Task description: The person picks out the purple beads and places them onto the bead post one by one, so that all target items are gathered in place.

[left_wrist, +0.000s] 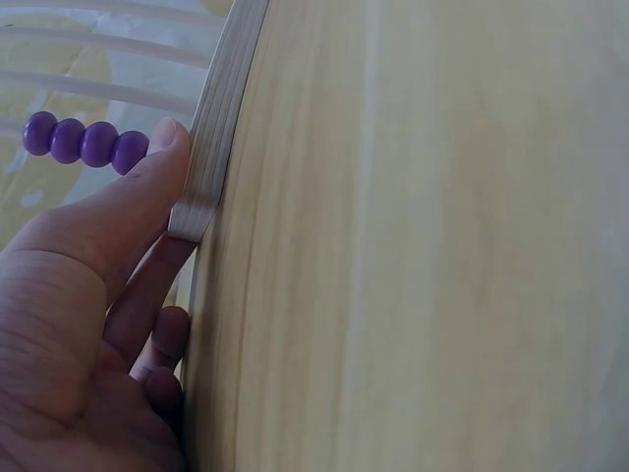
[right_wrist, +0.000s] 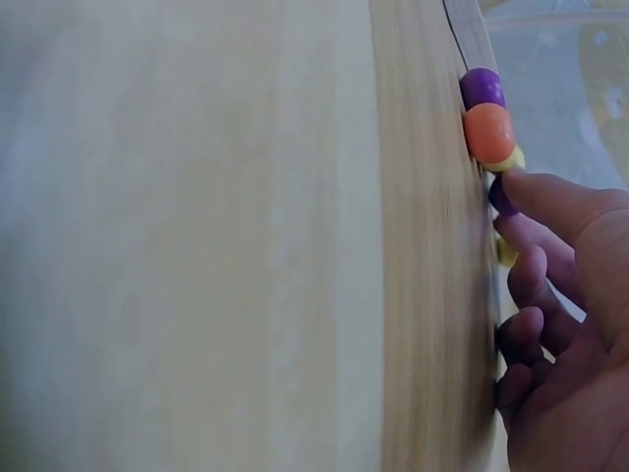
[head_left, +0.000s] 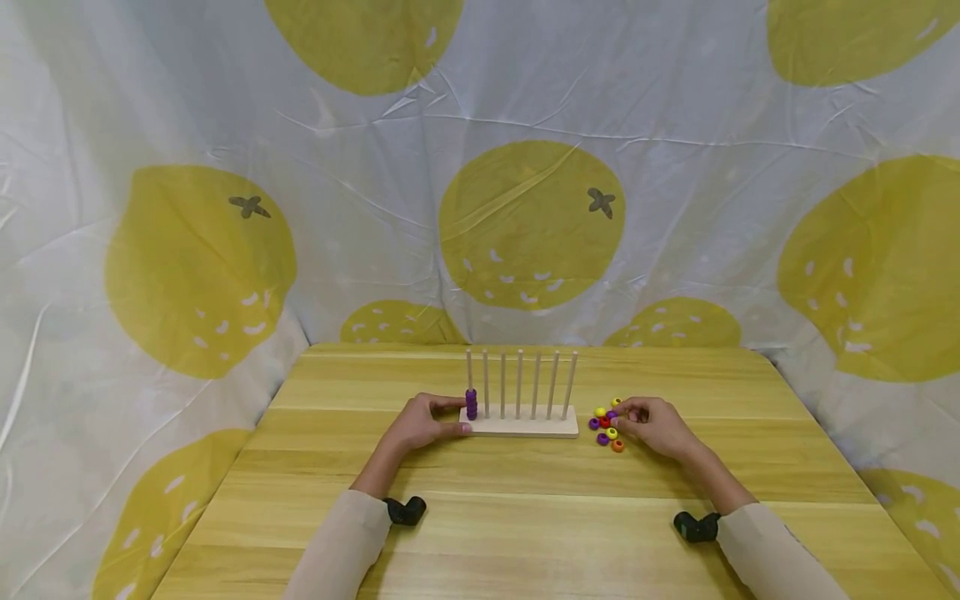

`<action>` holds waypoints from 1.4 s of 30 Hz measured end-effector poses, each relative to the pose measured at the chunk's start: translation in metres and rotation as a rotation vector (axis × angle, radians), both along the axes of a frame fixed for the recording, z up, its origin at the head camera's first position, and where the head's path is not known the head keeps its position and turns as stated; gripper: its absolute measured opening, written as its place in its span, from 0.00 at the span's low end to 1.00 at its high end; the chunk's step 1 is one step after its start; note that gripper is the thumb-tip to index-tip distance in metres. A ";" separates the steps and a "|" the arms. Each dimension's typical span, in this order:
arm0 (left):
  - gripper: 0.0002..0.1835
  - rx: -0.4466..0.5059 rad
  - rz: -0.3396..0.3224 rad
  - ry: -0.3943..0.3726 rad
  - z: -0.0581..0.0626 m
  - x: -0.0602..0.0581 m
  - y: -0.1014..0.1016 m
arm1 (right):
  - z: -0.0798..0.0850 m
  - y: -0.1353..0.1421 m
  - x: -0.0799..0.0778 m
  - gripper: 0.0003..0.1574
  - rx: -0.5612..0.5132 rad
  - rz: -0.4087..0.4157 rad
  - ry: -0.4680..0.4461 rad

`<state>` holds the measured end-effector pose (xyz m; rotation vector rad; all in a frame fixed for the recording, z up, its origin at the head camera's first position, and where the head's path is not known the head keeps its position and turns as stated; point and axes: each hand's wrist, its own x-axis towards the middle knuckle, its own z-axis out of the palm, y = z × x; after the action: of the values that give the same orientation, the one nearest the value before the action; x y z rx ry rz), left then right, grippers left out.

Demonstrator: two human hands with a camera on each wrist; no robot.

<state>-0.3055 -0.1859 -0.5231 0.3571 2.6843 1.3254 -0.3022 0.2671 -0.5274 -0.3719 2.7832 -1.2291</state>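
My left hand (head_left: 420, 423) grips the left end of a wooden peg rack (head_left: 521, 427), thumb at the front edge. The rack carries a row of several upright pegs. Purple beads (head_left: 471, 405) are stacked low on its leftmost peg, and the left wrist view shows that stack (left_wrist: 83, 143) just past my thumb. To the right of the rack, my right hand (head_left: 655, 423) pinches a purple bead (right_wrist: 502, 196) between thumb and index finger. It is among loose beads, including an orange bead (head_left: 618, 446), a red bead (head_left: 604, 422) and yellow ones.
The rack and beads rest on a wood-grain table (head_left: 525, 533). A curtain with lemon prints (head_left: 532, 225) hangs behind the table and along both sides. Black wrist mounts stick out from the left sleeve (head_left: 341, 542) and the right sleeve (head_left: 772, 550).
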 end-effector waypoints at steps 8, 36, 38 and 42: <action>0.29 -0.022 -0.007 0.023 0.001 -0.001 0.002 | 0.000 0.000 0.000 0.14 0.007 -0.014 0.011; 0.29 -0.029 0.005 0.007 0.000 0.001 -0.001 | 0.071 -0.011 0.002 0.14 -0.040 0.012 0.142; 0.29 -0.023 0.006 0.013 -0.001 0.001 -0.001 | 0.081 -0.014 0.003 0.14 -0.041 0.017 0.143; 0.29 -0.024 0.002 0.020 -0.002 0.000 -0.001 | 0.098 -0.020 0.004 0.15 -0.043 0.027 0.155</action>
<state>-0.3052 -0.1871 -0.5252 0.3665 2.7152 1.2954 -0.2981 0.2475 -0.4291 -0.5279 2.8720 -1.3097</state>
